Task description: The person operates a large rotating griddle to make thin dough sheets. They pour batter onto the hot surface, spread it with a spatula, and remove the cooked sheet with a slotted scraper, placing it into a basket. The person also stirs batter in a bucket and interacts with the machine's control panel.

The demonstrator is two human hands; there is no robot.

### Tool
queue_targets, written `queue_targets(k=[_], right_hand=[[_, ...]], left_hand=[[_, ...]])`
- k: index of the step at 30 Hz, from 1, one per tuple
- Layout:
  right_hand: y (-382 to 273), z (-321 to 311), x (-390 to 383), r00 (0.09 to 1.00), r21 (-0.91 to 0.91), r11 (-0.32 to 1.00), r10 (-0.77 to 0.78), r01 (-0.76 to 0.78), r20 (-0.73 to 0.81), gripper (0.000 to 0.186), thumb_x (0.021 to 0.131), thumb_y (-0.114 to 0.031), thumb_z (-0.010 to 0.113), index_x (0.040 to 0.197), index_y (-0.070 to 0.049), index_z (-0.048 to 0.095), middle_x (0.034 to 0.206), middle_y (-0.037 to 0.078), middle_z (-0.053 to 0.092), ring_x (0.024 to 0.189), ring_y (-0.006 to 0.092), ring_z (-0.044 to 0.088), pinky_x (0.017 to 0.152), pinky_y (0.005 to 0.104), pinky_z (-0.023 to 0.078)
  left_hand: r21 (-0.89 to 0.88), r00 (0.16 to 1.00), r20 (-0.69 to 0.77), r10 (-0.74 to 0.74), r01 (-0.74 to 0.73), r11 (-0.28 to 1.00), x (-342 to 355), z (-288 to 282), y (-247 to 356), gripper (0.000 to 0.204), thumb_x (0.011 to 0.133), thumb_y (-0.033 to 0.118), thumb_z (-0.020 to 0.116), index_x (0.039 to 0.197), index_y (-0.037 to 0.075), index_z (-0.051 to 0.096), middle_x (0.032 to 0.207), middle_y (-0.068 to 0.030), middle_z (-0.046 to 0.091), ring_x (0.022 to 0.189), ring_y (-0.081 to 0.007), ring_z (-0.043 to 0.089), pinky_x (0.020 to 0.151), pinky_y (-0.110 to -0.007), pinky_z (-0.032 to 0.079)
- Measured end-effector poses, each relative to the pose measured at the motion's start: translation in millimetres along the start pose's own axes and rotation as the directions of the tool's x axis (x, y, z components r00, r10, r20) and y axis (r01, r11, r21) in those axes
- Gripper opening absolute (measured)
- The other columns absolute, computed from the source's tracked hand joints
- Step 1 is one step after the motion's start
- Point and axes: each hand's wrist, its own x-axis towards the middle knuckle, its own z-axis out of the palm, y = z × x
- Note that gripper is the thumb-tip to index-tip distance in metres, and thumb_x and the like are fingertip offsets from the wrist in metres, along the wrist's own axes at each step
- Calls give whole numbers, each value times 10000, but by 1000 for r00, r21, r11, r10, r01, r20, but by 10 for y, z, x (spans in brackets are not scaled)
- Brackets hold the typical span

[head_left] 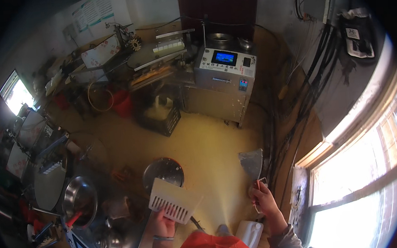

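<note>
The left hand is closed on the edge of a white plastic tray with slots, held up over the yellow floor. The right hand grips a grey metal scraper with a wide blade, near the bright window.

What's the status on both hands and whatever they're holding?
Left hand grips white slotted tray by its near edge. Right hand holds metal scraper, blade up. Round metal lid on floor just beyond tray; nothing between the hands.
</note>
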Motion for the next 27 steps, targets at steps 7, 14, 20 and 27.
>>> queue_targets(k=[7,14,20,27], right_hand=[[-706,115,1765,991,-66,996,-51,59,122,252,924,-177,499,1147,-59,499,685,12,502,536,94,482,481,243,402],[-1565,466,3799,993,-167,981,-84,96,79,275,974,-318,437,1134,-107,507,646,-8,477,528,86,446,477,240,376],[-2639,1088,5902,934,-459,814,-312,357,172,281,973,-311,430,1163,-122,514,666,-23,461,554,70,442,487,227,368],[-3792,2153,8396,761,-818,219,-546,532,349,396,937,-280,460,1291,-103,444,952,209,593,836,365,601,722,432,477]], left_hand=[[54,965,-191,180,-173,983,1283,384,6,295,886,88,525,1181,98,529,1034,-36,611,910,-173,589,814,-352,494],[10,955,-120,270,-271,963,3349,720,153,296,892,90,512,1188,74,522,1060,-51,606,950,-190,586,851,-368,482],[-132,929,-285,236,-282,950,4795,1039,620,323,913,110,458,1229,56,501,1157,-96,588,1054,-243,574,922,-431,464],[-55,777,-469,420,-500,864,5702,1025,1177,368,896,176,491,1232,26,502,1152,-112,602,1066,-253,579,920,-446,465]])
